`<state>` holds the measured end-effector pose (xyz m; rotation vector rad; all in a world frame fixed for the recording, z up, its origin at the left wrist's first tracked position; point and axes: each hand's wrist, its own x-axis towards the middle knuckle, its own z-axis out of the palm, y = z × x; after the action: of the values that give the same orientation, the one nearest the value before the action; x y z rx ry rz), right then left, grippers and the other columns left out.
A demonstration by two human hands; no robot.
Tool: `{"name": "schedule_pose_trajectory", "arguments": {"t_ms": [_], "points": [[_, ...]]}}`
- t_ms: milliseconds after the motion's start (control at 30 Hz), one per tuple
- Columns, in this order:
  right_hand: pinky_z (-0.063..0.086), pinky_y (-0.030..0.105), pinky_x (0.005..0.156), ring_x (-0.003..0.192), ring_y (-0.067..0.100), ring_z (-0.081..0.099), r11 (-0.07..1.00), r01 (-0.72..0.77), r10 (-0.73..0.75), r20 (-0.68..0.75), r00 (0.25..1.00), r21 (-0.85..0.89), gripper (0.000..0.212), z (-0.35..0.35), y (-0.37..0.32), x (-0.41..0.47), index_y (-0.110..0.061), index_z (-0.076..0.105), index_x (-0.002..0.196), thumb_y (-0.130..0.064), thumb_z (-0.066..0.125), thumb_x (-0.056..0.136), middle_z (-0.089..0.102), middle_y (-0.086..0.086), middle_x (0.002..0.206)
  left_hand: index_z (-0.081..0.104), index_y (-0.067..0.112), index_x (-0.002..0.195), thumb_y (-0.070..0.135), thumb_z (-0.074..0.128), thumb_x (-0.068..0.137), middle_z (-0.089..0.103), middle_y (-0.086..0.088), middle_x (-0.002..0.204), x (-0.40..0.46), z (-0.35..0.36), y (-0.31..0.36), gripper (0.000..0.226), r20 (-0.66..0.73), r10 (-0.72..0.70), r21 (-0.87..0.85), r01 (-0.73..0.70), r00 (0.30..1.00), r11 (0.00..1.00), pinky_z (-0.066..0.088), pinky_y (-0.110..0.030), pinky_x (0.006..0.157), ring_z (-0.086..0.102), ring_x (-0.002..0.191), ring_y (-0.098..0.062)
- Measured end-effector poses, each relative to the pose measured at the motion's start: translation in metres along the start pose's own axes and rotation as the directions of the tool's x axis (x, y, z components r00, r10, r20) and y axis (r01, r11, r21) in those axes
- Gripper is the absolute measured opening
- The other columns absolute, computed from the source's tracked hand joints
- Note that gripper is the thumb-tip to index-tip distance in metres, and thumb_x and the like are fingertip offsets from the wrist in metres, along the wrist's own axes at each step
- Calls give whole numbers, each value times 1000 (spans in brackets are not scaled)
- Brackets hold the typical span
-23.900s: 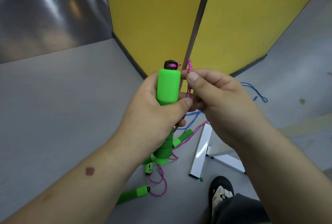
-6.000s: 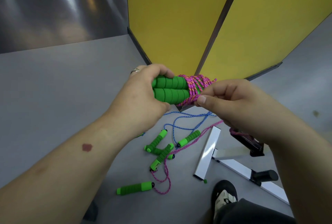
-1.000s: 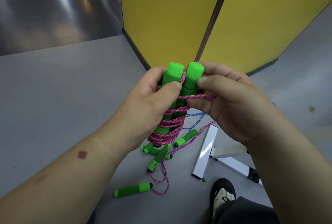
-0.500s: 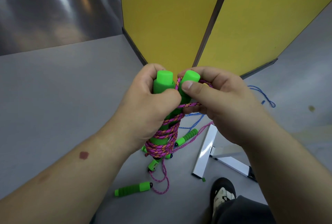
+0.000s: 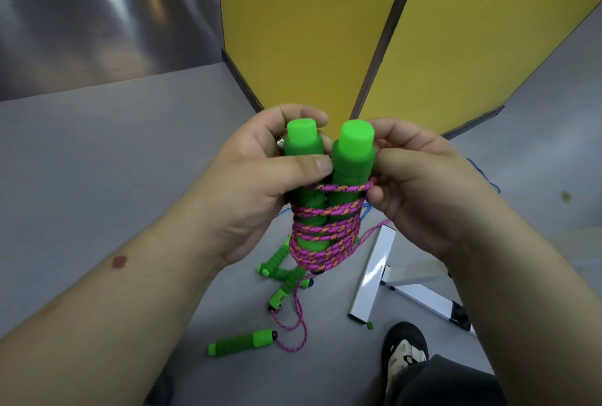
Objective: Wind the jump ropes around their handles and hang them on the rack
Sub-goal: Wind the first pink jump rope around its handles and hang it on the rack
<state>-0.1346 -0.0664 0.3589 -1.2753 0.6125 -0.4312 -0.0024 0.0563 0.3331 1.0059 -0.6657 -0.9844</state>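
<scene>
Your left hand (image 5: pixel 257 184) grips both green handles (image 5: pixel 329 161) upright at chest height; your right hand (image 5: pixel 420 190) pinches the pink rope (image 5: pixel 325 233). Winding looks nearly finished, so tuck the end securely next.

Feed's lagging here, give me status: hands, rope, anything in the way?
Left hand grips both green handles. Right hand pinches the pink rope, coiled round them. Not yet hung. More ropes on the floor.

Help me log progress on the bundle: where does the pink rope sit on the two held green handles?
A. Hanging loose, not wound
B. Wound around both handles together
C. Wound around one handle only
B: the pink rope loops across both green handles held side by side.
</scene>
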Motion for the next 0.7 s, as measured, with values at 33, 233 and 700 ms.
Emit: {"name": "schedule_pose_trajectory", "arguments": {"t_ms": [33,233,700], "points": [[46,16,40,50,11,53,1000,0,1,-34,999,22,38,1,0,1,-9,68,92,18,42,93,53,19,93,63,18,109,-1,65,77,71,-5,96,1,0,-1,37,-20,4,-7,-4,1000,1000,54,-37,81,66,92,-26],[51,23,41,50,17,55,997,14,-28,-178,984,-80,38,12,5,1,-8,64,82,17,36,91,63,13,74,50,43,120,51,63,81,56,3,123,-6,13,-15,41,-83,113,461,-62,990,885,49,-32,96,57,108,-10],[63,38,61,63,13,65,990,40,-60,-147,987,-137,34,21,6,-3,-8,55,77,19,37,89,53,11,74,46,39,121,38,54,70,64,11,97,-8,16,-10,51,-297,177,669,72,938,739,45,-9,61,60,80,0]]}}
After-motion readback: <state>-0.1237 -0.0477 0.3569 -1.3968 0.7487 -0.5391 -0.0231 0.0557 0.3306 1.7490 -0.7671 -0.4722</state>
